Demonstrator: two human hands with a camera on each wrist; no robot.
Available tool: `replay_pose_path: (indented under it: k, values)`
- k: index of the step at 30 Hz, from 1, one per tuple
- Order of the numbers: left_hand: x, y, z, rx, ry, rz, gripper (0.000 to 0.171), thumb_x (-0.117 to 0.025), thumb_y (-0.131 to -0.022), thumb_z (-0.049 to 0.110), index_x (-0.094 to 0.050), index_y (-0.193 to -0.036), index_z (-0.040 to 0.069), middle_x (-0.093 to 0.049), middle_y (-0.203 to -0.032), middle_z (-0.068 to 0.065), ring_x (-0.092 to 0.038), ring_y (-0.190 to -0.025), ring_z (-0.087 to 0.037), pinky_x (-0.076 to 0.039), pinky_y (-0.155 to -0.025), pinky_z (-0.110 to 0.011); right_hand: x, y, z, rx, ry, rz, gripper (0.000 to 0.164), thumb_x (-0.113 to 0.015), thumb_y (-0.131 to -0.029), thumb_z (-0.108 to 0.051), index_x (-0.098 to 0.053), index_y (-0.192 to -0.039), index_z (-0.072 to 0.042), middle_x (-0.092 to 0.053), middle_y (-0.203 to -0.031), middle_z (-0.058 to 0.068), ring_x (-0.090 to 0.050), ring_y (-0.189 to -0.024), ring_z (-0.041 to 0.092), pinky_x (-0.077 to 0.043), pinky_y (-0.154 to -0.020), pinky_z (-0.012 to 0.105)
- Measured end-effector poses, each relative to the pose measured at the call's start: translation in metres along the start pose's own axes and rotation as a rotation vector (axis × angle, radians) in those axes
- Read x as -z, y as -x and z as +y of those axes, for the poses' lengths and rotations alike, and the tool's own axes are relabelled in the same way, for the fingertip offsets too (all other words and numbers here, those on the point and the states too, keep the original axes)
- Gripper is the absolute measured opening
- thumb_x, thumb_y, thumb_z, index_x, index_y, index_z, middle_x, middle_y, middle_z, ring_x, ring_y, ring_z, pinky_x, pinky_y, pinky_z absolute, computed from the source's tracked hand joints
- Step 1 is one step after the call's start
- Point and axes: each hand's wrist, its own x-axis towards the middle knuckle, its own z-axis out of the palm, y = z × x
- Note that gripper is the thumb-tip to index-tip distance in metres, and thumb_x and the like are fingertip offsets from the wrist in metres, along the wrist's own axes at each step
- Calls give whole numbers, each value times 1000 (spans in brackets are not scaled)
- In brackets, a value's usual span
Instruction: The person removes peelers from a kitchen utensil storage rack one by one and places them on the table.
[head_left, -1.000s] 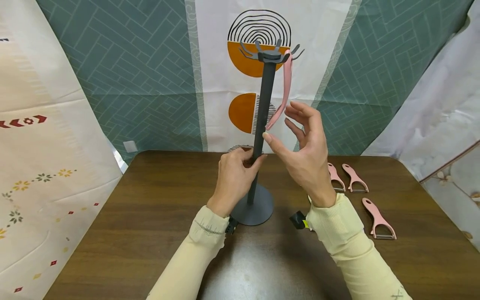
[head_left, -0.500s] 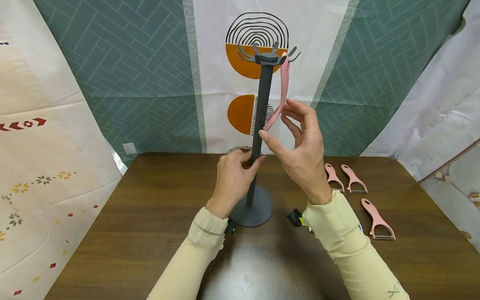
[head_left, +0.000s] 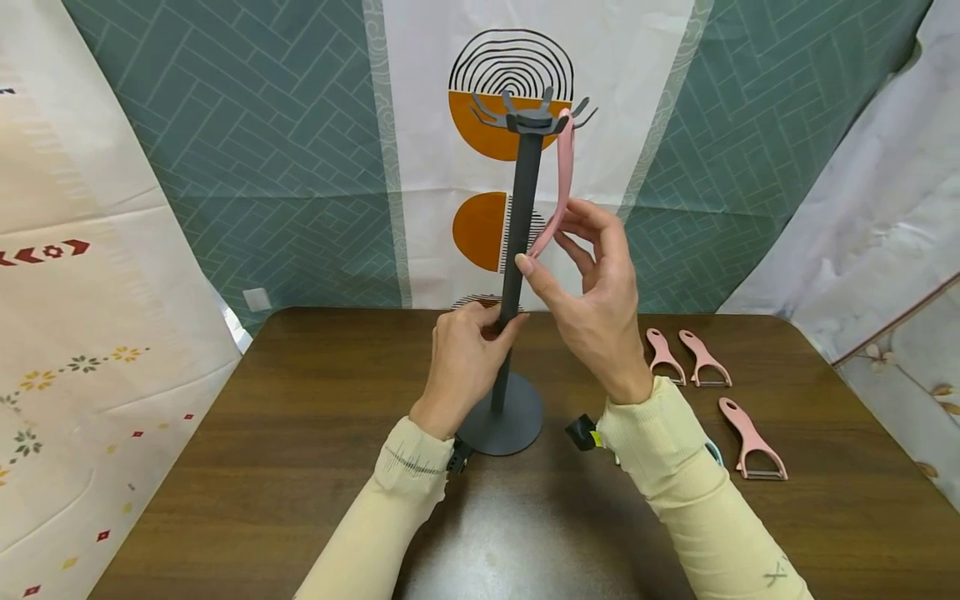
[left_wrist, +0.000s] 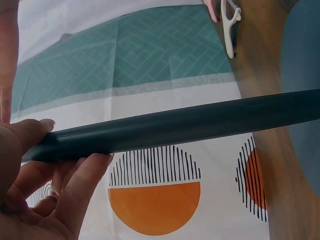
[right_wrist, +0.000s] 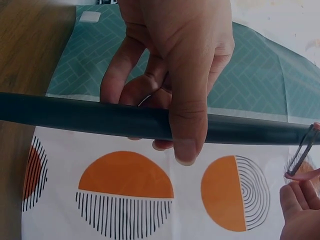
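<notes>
A dark grey stand rises from a round base, with a ring of upturned hooks at its top. My left hand grips the pole low down, thumb on one side and fingers on the other. From a hook on the right hangs a pink vegetable peeler, its head angled down toward the pole. My right hand holds the peeler's lower end between thumb and fingertips. In the right wrist view the peeler's metal blade shows between that hand's fingers, while my left hand also appears around the pole.
Three more pink peelers lie on the brown table at the right: one peeler and another peeler at the back, and a third peeler nearer. A patterned cloth hangs behind the table.
My right hand has moved slightly left and its fingertips have closed in on the hanging peeler's lower end. My left hand keeps its grip on the pole.
</notes>
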Motion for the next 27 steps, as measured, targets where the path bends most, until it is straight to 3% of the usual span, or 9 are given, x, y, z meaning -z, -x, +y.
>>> replay_pose_path:
  k: [12, 16, 21, 27]
  values:
    - [0, 1, 0, -1, -8, -5, 20, -76, -94, 31, -83, -98, 12, -68, -73, -3, -63, -68, -16, -44, -58, -29, 1, -1, 6, 82, -31, -5, 64, -81, -83, -2, -51, -139, -1, -55, -130, 14, -56, -121, 33, -50, -111, 40]
    - [1, 0, 0, -8, -2, 1, 19, -76, -94, 29, -83, -98, 12, -67, -71, -2, -60, -66, -15, -42, -57, -29, 1, -2, 5, 91, -28, -3, 64, -80, -82, 1, -51, -139, 1, -54, -129, 16, -55, -119, 33, -51, -110, 41]
    - [1, 0, 0, -6, 3, 0, 19, -75, -94, 29, -83, -98, 12, -67, -72, -2, -60, -66, -15, -42, -57, -28, 2, -2, 4, 104, -9, 0, 65, -79, -80, 6, -51, -139, 1, -56, -127, 11, -56, -118, 30, -51, -109, 41]
    - [1, 1, 0, 9, 0, -11, 20, -76, -94, 30, -82, -96, 11, -66, -71, -2, -61, -68, -16, -43, -58, -29, 3, -3, 4, 117, -17, 4, 66, -80, -79, 6, -52, -138, 1, -58, -125, 5, -56, -117, 35, -52, -107, 42]
